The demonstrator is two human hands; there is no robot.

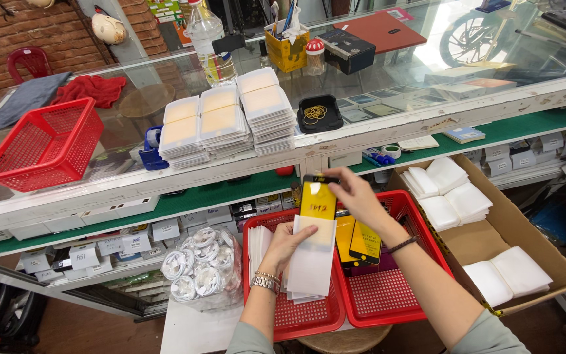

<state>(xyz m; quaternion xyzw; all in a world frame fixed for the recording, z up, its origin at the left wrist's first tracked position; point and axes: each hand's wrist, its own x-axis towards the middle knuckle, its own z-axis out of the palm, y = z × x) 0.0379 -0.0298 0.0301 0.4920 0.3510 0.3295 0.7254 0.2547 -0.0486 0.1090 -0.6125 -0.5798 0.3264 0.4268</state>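
Nearest the body, two red baskets (375, 298) sit rim to rim on a stool, leaving little room between them, a bag of white coils (201, 265) on the left and a cardboard box (525, 242) on the right. Over the left basket, the left hand (286, 242) grips a white sleeve (312, 262), while the right hand (355, 196) pinches the top of a black-rimmed yellow protector (318, 202) half inside it. Beyond, the glass table (388, 92) edge runs across, carrying stacked packets (227, 121).
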